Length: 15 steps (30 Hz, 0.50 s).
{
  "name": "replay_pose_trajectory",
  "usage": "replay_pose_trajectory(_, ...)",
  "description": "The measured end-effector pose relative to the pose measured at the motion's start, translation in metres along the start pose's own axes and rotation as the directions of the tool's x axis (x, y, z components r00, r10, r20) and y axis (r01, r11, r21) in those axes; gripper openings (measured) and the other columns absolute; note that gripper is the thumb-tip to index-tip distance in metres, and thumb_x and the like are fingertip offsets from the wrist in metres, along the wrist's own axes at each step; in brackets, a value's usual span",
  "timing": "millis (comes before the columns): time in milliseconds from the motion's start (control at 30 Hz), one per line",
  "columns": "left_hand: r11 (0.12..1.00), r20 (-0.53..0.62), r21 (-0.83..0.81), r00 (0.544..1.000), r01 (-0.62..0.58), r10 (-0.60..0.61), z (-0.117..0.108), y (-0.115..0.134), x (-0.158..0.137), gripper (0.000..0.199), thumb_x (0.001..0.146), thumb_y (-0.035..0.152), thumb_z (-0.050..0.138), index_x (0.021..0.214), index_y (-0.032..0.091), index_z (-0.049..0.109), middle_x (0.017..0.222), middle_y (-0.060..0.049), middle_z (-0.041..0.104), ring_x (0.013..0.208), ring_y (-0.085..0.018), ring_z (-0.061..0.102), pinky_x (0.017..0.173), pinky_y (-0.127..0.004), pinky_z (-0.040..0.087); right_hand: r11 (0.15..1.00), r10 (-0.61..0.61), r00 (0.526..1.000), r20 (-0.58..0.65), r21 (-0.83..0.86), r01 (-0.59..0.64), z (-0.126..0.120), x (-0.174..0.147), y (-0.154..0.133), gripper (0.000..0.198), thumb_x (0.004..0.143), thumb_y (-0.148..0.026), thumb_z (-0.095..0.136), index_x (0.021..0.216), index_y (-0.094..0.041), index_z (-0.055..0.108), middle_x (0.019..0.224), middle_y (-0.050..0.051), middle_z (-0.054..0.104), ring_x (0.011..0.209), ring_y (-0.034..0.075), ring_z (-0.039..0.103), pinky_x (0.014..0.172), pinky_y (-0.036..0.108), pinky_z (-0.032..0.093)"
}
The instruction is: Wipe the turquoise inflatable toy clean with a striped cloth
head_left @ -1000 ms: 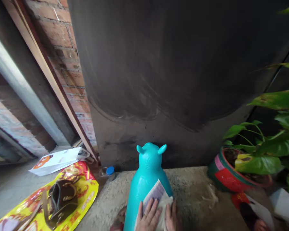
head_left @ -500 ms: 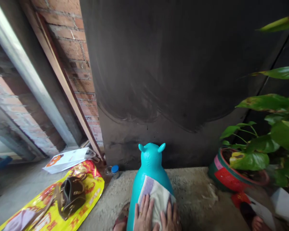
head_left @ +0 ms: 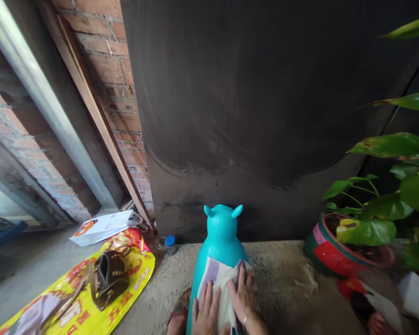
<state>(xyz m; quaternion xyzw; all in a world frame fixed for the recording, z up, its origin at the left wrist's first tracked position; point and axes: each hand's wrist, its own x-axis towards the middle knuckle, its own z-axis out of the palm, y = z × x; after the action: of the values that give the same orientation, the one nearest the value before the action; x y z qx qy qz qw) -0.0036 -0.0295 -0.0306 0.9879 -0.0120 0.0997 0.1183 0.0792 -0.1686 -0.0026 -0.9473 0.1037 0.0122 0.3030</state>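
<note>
A turquoise inflatable animal toy (head_left: pixel 222 228) with two small ears stands in front of me at the bottom centre, its head toward the dark panel. Over its back lies a white and purple cloth (head_left: pixel 223 275). My left hand (head_left: pixel 206 309) rests flat on the cloth's left part, fingers stretched out. Farther up on the right, my right hand (head_left: pixel 242 295) presses on the cloth with its fingers extended and slightly apart. The toy's lower body is hidden beneath the cloth and my hands.
A dark panel (head_left: pixel 251 102) stands behind the toy. At left, a brown bag (head_left: pixel 110 279) lies on a yellow plastic sheet (head_left: pixel 139 274), near a white paper bag (head_left: pixel 104 226) and a blue-lidded jar (head_left: pixel 170 244). A potted plant (head_left: pixel 338 253) stands right. Feet flank the toy.
My right hand has slid forward and up along the toy's back, bunching the cloth's right corner. My left hand stays on the cloth. The view has shifted slightly.
</note>
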Motion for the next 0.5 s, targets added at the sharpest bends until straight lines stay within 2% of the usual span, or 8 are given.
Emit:
replay_pose_trajectory(67, 0.992, 0.185, -0.118, 0.983, 0.035, -0.013, -0.017, -0.005, 0.011, 0.080, 0.078, 0.062, 0.056, 0.144, 0.027, 0.027, 0.154, -0.010, 0.023, 0.143, -0.033, 0.025, 0.109, -0.061, 0.034, 0.994, 0.002, 0.999, 0.040, 0.106, -0.006, -0.013, 0.028, -0.003, 0.076, 0.084, -0.058, 0.041, 0.143, -0.010, 0.036, 0.150, 0.022, 0.032, 0.138, 0.034, 0.032, 0.104, 0.050, 0.038)
replay_pose_trajectory(133, 0.975, 0.348, -0.210, 0.937, 0.073, 0.005, -0.032, -0.011, 0.019, 0.080, 0.080, 0.065, 0.050, 0.145, 0.030, 0.019, 0.156, -0.007, 0.014, 0.145, -0.033, 0.016, 0.112, -0.066, 0.027, 0.987, 0.036, 0.999, 0.039, 0.156, -0.042, -0.023, 0.052, 0.000, 0.078, 0.088, -0.060, 0.024, 0.141, -0.004, 0.036, 0.146, 0.024, 0.038, 0.134, 0.028, 0.041, 0.102, 0.042, 0.041)
replay_pose_trajectory(200, 0.962, 0.432, -0.252, 0.902, 0.109, 0.011, -0.043, -0.015, 0.024, 0.080, 0.079, 0.066, 0.050, 0.145, 0.032, 0.018, 0.156, -0.005, 0.010, 0.146, -0.032, 0.011, 0.113, -0.068, 0.020, 0.977, 0.072, 0.997, 0.039, 0.196, -0.078, -0.030, 0.068, 0.006, 0.082, 0.088, -0.062, 0.013, 0.133, -0.002, 0.045, 0.134, 0.026, 0.051, 0.124, 0.029, 0.052, 0.097, 0.040, 0.046)
replay_pose_trajectory(300, 0.948, 0.451, -0.285, 0.893, 0.139, 0.005, -0.057, -0.020, 0.028, 0.067, 0.085, 0.054, 0.045, 0.145, 0.032, 0.022, 0.157, -0.002, 0.016, 0.146, -0.029, 0.014, 0.116, -0.066, 0.014, 0.967, 0.047, 0.998, 0.045, 0.248, -0.056, -0.037, 0.067, 0.008, 0.081, 0.080, -0.074, 0.019, 0.106, -0.012, 0.063, 0.106, 0.022, 0.065, 0.103, 0.032, 0.063, 0.089, 0.042, 0.049)
replay_pose_trajectory(400, 0.942, 0.415, -0.292, 0.909, 0.168, -0.033, -0.068, -0.021, 0.032, 0.061, 0.087, 0.033, 0.038, 0.146, 0.022, 0.027, 0.156, -0.006, 0.025, 0.146, -0.025, 0.022, 0.119, -0.059, 0.015, 0.949, -0.047, 0.998, 0.033, 0.314, 0.034, -0.049, 0.038, 0.003, 0.073, 0.076, -0.079, 0.022, 0.086, -0.019, 0.064, 0.093, 0.017, 0.066, 0.091, 0.030, 0.064, 0.085, 0.040, 0.050)
replay_pose_trajectory(500, 0.932, 0.297, -0.335, 0.954, 0.136, -0.032, -0.075, -0.017, 0.040, 0.073, 0.078, 0.016, 0.040, 0.149, 0.021, 0.021, 0.159, -0.006, 0.019, 0.148, -0.023, 0.015, 0.120, -0.057, 0.018, 0.892, -0.233, 0.970, 0.064, 0.412, 0.187, -0.064, -0.003, -0.002, 0.058, 0.079, -0.074, 0.033, 0.082, -0.023, 0.060, 0.093, 0.008, 0.065, 0.088, 0.022, 0.062, 0.082, 0.029, 0.049)
